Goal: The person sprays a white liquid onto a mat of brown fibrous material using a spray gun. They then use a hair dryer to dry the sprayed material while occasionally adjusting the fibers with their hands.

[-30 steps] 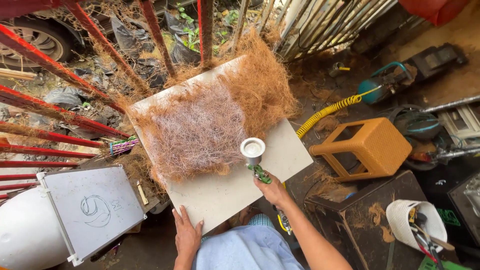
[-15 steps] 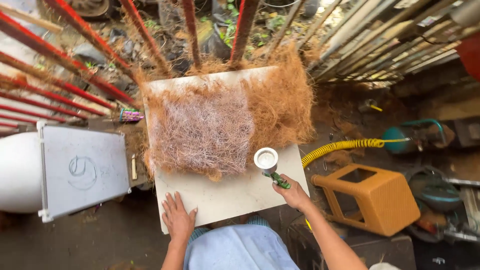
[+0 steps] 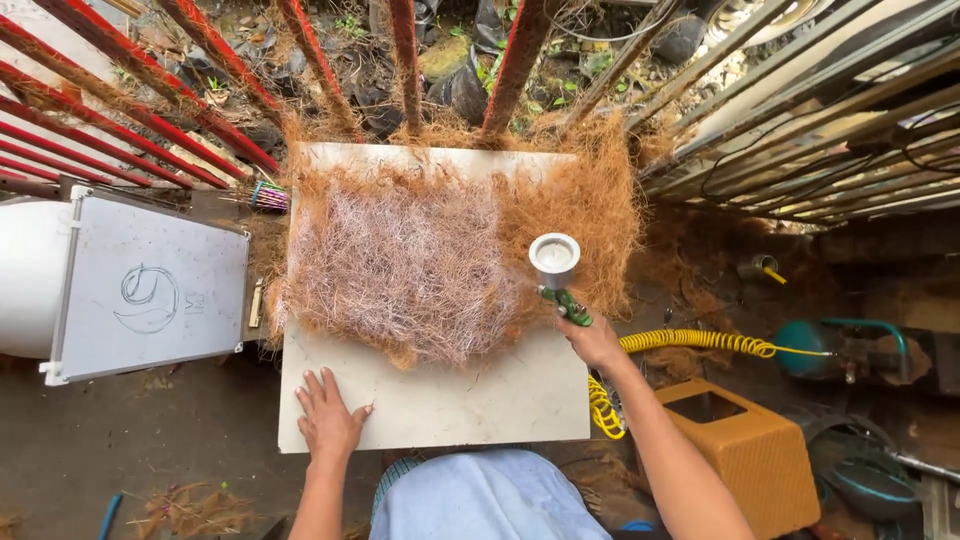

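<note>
Spray gun (image 3: 557, 275) in R hand (image 3: 592, 340)

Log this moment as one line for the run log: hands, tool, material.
left hand: flat on pale board | right hand: grips spray gun, cup up, over coir fibre mat | yellow coiled hose trails right

a single head-worn view is given, aimed steeply downward from close above at the flat pale rectangular board (image 3: 440, 400), with the red metal bars (image 3: 130, 110) at the far edge.

The fibre mat (image 3: 440, 270) hides much of the board (image 3: 450, 400).
</note>
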